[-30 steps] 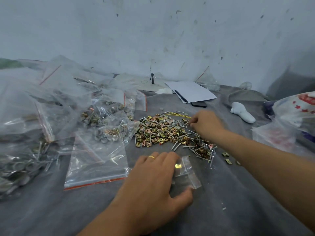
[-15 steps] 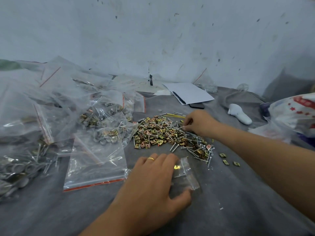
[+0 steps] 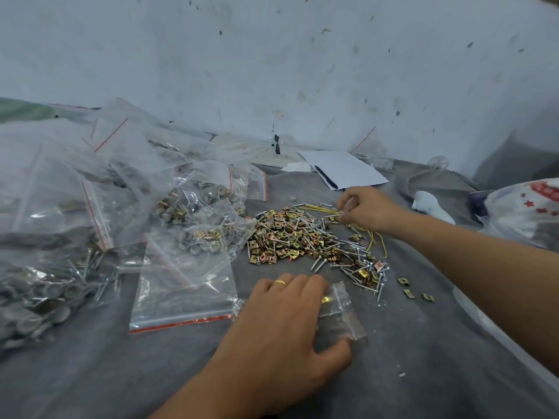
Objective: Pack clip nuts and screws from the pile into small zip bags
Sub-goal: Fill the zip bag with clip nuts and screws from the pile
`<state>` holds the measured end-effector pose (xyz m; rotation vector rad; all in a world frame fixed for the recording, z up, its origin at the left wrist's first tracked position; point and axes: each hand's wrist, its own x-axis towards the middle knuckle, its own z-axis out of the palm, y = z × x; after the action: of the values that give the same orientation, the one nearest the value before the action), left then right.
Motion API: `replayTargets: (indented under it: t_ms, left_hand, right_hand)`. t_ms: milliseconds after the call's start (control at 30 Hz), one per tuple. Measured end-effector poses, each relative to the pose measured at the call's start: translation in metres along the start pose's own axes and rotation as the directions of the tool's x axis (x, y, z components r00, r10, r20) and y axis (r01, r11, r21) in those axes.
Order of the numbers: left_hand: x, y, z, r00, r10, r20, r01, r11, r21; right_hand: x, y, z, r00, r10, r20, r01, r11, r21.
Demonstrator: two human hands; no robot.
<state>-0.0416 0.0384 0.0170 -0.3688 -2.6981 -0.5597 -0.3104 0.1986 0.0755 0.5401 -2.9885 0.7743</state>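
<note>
Left hand [image 3: 284,325] lies palm-down near the front edge of the grey cloth [image 3: 423,373], fingers and thumb curled over a small zip bag [image 3: 341,316], pinning it flat; one brass-coloured piece shows through the plastic. Right hand [image 3: 367,211] reaches to the far side of the pile of clip nuts and screws [image 3: 311,240], fingertips pinched together on something small; what exactly cannot be told. Pile sits mid-cloth, between the two hands; three stray clip nuts [image 3: 416,290] lie apart at its right. Yellow wires [image 3: 370,237] run through the pile beneath the right hand. Filled zip bags [image 3: 193,213] are heaped toward the left edge, an empty larger bag [image 3: 184,282] just beside the left hand. Risks, as judged: wire snagging on the picked piece and dragging screws out of the pile; bag mouth staying closed under the flat palm, so parts spill at insertion; screw points piercing the thin film.
</note>
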Motion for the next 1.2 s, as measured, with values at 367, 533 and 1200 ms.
replayTargets:
  t_ms: [367,533,1200]
  left_hand:
    - [0.0,0.0,0.001,1.0,0.005,-0.013,-0.005,1.0,0.018]
    - [0.0,0.001,0.001,1.0,0.003,-0.011,-0.003,1.0,0.009]
    - [-0.001,0.001,0.002,0.999,0.007,-0.032,-0.006,1.0,0.031]
  right_hand:
    - [-0.003,0.006,-0.013,0.99,0.072,0.119,-0.043,0.973,-0.226]
    - [-0.005,0.002,-0.019,0.999,0.033,-0.006,-0.033,0.973,-0.23]
    - [-0.007,-0.022,0.023,0.976,-0.216,0.039,0.22,0.951,-0.217]
